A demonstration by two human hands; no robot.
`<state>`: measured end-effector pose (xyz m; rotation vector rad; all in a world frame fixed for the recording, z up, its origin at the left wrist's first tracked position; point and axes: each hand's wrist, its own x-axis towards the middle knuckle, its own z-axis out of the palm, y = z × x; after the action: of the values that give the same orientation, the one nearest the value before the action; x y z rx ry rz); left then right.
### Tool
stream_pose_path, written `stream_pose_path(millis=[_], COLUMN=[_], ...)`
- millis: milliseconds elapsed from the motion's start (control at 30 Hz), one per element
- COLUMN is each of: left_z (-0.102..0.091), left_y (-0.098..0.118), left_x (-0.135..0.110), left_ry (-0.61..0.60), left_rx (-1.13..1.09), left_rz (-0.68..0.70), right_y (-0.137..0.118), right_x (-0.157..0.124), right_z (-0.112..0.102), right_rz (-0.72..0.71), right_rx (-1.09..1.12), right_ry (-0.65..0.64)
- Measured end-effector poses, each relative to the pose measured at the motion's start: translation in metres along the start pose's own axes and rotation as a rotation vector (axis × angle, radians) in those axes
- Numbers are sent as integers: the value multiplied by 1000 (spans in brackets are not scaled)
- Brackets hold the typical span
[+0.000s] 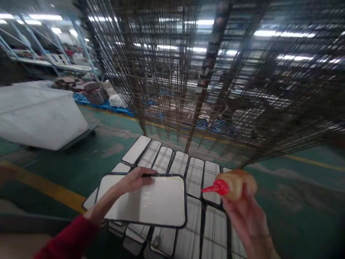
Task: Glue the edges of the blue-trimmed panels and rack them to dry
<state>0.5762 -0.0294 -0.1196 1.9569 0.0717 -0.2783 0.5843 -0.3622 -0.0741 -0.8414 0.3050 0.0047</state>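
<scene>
My left hand [137, 179] grips the upper edge of a white rectangular panel [161, 205] with rounded corners and a dark rim. The panel is tilted toward me, and small glossy marks show near its middle. In my right hand [248, 212] is a squeeze bottle [238, 183] with yellowish-brown contents and a red nozzle. The nozzle points left, apart from the panel's right edge. Beneath both hands, similar white panels [195, 172] lie in rows on a wire rack shelf, with thin bars across several of them.
Tall, rusty wire racks [199, 90] rise directly ahead, over the panels. To the left stands a big white bin [43, 115] on a dark base. Yellow lines [61, 194] cross the green floor [107, 144]. Blue pallets [94, 101] with piled goods stand farther back.
</scene>
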Motion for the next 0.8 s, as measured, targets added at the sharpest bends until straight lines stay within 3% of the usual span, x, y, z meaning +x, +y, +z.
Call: stream_pose_path(millis=[167,300,400,567,800], left_z=[3,8,9,12,17], left_y=[100,146,162,174,182], left_x=[-58,-89,-102,-114,-119], left_ry=[-119,-214,-291,-391,-396], left_rx=[-72,-43,136,353,359], left_rz=[16,5,104,203,213], right_y=[-54,-83,-97,-108,-114], right_x=[-18,-28,-37,-52,-58], right_z=[11,1,-1,1,-6], right_rz=[-220,-330,-394,-377,-418], right_rx=[-21,-85,-124,-223,-272], right_ry=[-142,-364,-406,-479,-507])
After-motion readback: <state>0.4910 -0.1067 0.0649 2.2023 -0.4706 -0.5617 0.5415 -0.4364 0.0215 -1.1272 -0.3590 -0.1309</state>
